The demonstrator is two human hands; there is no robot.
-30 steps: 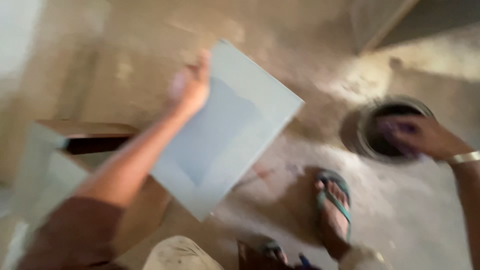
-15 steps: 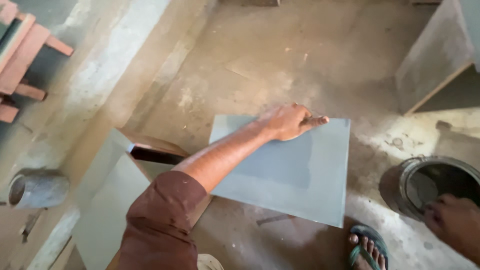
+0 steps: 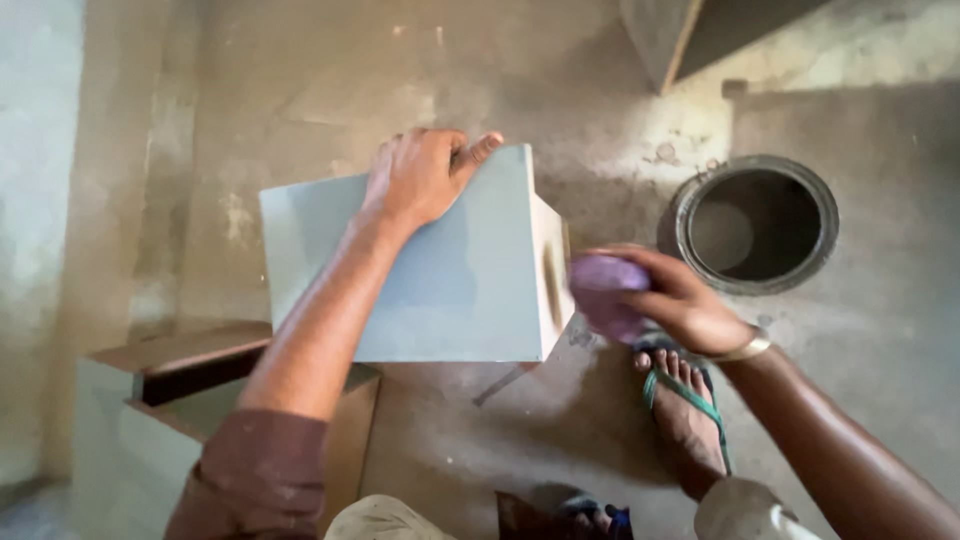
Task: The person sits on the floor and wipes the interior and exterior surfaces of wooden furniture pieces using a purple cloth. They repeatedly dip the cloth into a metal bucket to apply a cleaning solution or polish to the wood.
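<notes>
Left hand (image 3: pixel 420 180) lies fingers-flat on the grey board (image 3: pixel 420 265), held off the floor (image 3: pixel 560 80) above the stacked boards (image 3: pixel 180 390). Right hand (image 3: pixel 680 300) pinches a purple rag (image 3: pixel 605 295) against its bare edge. Risk: one-handed hold, board may tip.

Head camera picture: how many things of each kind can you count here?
Grey boards: 1, under the left hand
Purple cloths: 1, in the right hand
Round tins: 1
Green sandals: 1
Wooden boxes: 1
Total: 5
</notes>
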